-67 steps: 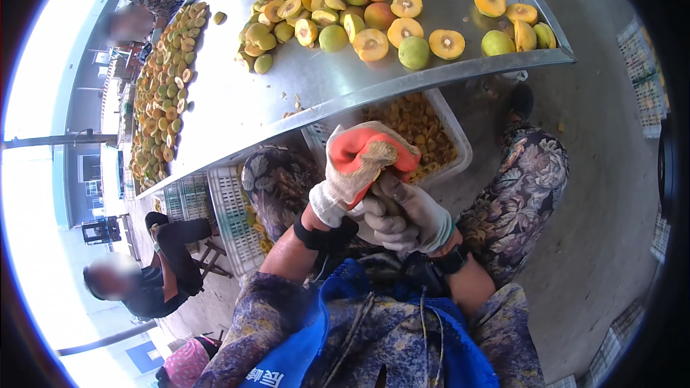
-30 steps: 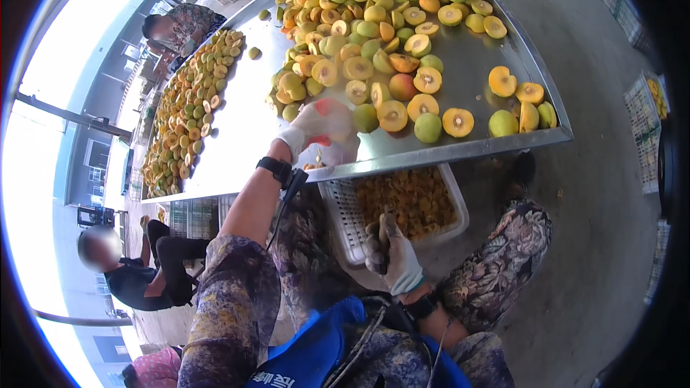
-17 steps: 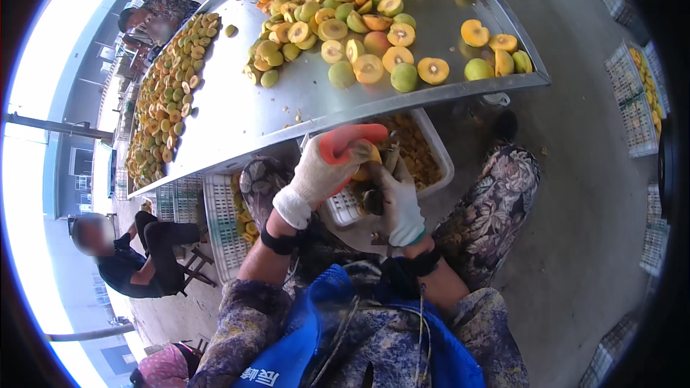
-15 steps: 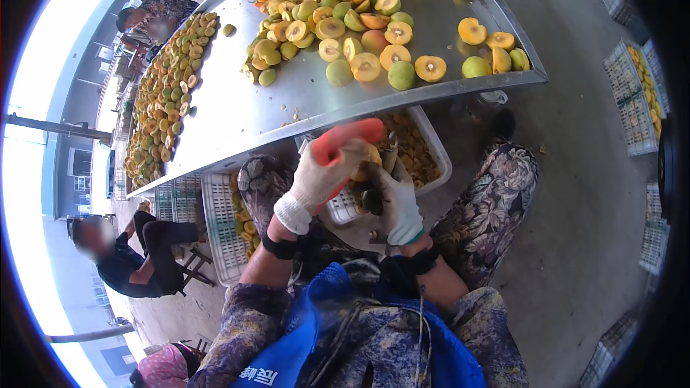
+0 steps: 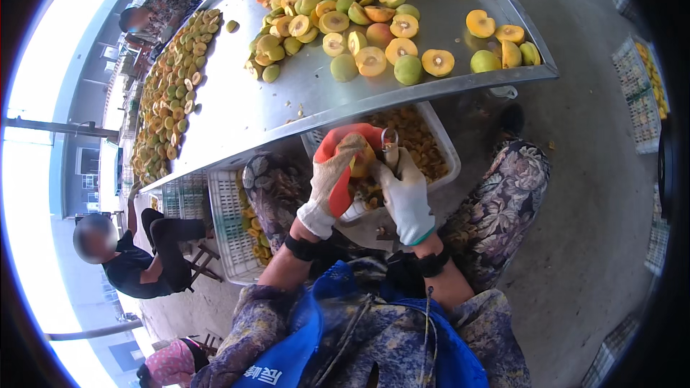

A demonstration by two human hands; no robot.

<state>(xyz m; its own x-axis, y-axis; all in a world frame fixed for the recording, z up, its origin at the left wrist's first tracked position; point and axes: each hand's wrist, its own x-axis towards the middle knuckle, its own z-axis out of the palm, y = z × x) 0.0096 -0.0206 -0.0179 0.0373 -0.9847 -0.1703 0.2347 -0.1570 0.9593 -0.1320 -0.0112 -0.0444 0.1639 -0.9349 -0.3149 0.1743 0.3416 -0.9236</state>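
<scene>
Head view: your gloved left hand (image 5: 332,178) curls around a yellow stone-fruit piece (image 5: 362,162) at dial centre, likely to steady it. Your gloved right hand (image 5: 407,197) closes on a ring-ended metal tool (image 5: 389,136), loop at the fruit's one o'clock, held close seemingly for control. White crate (image 5: 451,159) beyond, one o'clock, under the steel table (image 5: 248,104), probably for easy reach. Halved stone fruit (image 5: 371,62) on top, twelve.

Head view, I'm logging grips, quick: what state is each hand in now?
Left hand: closed around a yellow fruit piece.
Right hand: closed on a metal-looped tool, handle mostly hidden.
</scene>
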